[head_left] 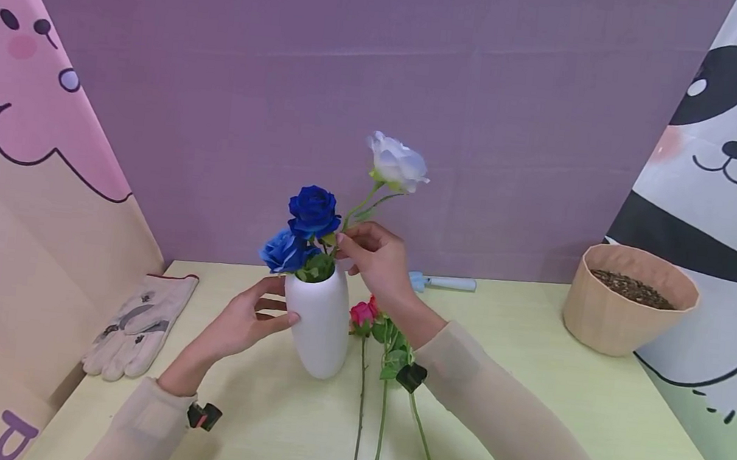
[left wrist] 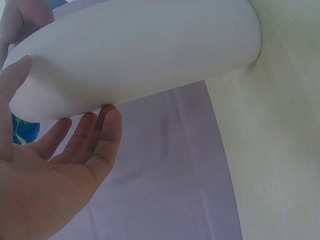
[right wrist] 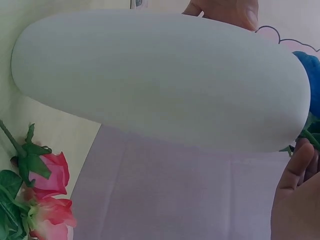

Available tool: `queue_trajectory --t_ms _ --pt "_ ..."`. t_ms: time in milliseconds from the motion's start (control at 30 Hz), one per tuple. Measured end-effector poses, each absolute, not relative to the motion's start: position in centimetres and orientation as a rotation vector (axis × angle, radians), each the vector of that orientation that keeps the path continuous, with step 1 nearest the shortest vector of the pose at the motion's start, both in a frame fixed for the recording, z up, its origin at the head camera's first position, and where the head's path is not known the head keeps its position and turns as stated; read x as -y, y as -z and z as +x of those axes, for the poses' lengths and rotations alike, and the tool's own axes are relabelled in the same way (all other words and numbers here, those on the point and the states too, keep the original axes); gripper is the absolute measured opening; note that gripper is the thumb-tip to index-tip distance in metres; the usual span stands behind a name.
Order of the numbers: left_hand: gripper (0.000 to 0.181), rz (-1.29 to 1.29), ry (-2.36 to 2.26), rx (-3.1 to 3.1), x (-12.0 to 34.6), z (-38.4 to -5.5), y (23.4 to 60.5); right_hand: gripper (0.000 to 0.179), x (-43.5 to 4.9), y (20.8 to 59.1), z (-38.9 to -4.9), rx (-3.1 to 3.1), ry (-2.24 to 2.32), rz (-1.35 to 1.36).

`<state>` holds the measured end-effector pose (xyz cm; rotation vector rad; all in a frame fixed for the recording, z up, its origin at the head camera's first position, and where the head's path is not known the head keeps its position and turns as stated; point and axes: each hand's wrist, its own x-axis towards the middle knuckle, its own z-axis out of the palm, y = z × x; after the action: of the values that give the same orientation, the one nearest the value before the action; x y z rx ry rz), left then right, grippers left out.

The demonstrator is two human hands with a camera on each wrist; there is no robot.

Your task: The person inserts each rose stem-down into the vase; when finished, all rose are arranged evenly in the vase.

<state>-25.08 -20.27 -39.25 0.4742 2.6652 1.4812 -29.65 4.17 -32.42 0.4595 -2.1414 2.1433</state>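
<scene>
A white vase stands on the table with a dark blue rose and a lighter blue rose in its mouth. My left hand holds the vase from its left side, with thumb and fingers spread around the upper body. Above the rim, my right hand pinches the green stem of a white rose, whose bloom leans up and right. The stem's lower end is hidden behind the hand and rim. In the right wrist view, the right fingertips are beside the vase mouth.
Pink-red roses with long stems lie on the table right of the vase, partly under my right forearm. Work gloves lie at the left. A light blue-handled tool lies at the back, and a tan pot of soil stands at right.
</scene>
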Motion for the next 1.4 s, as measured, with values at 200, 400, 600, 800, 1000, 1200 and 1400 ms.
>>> queue_trajectory --t_ms 200,400,600,800,1000,1200,1400 --pt "0.073 0.454 -1.467 -2.687 20.0 -25.1 39.2 0.021 -3.9 32.7 -29.6 2.145 -2.129 0.445" --pt "0.071 0.441 -1.46 -2.688 20.1 -25.0 39.2 0.025 -4.0 32.8 -29.4 2.215 -2.076 0.422" --pt "0.068 0.464 -1.47 -2.678 20.2 -25.0 39.2 0.026 -4.1 33.1 -29.7 2.22 -2.073 0.411" --pt "0.067 0.452 -1.478 -2.669 20.2 -25.1 39.2 0.022 -4.0 33.6 -29.8 2.247 -2.054 0.413" --pt "0.068 0.462 -1.485 -2.661 20.2 -25.0 39.2 0.023 -3.8 33.9 -29.6 2.33 -2.001 0.41" --pt "0.067 0.482 -1.483 -2.671 20.2 -25.0 39.2 0.022 -3.7 33.9 -29.5 2.289 -2.008 0.44" --pt "0.067 0.482 -1.479 -2.665 20.2 -25.0 39.2 0.021 -3.4 33.6 -29.4 2.21 -2.058 0.418"
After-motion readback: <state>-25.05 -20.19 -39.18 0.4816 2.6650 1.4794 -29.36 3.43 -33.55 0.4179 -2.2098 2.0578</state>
